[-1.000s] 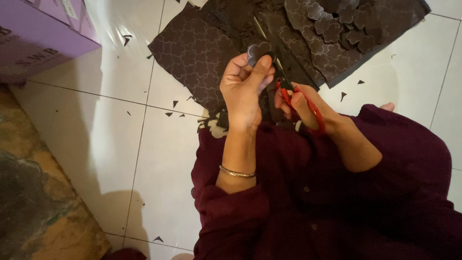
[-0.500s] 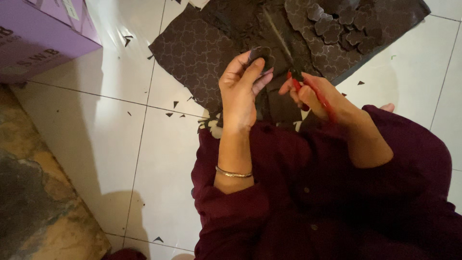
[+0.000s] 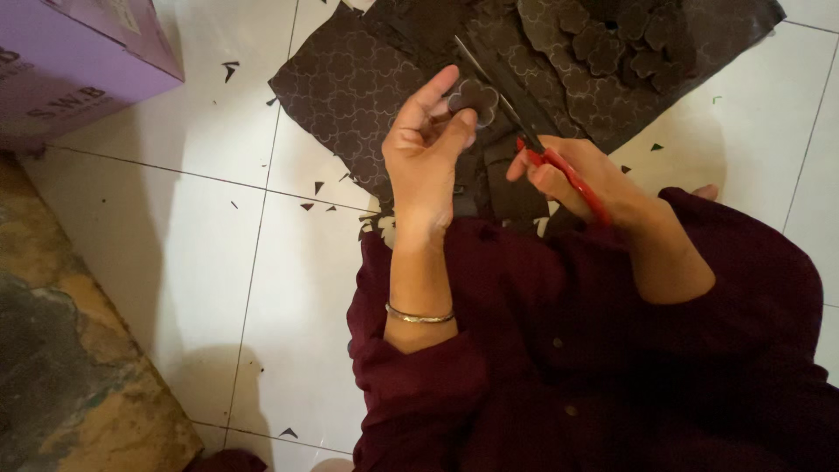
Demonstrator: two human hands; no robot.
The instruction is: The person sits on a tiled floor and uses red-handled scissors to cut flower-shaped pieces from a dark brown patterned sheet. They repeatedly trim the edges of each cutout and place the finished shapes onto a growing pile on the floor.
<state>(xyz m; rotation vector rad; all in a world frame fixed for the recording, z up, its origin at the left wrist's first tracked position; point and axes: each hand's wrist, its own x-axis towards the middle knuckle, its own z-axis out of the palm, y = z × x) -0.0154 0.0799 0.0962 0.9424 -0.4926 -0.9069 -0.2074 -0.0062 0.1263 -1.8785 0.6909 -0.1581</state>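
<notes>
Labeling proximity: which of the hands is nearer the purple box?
Left. The left hand is up over the dark patterned sheet, on the side toward the purple box at the top-left corner. The right hand, gripping red-handled scissors, sits farther away.

Bright light glares off the white floor tiles (image 3: 188,262) left of the fingers (image 3: 435,90), washing them out. A soft shadow pools below the sleeve (image 3: 411,385). Dark clothing loses detail; the frame is slightly soft.
</notes>
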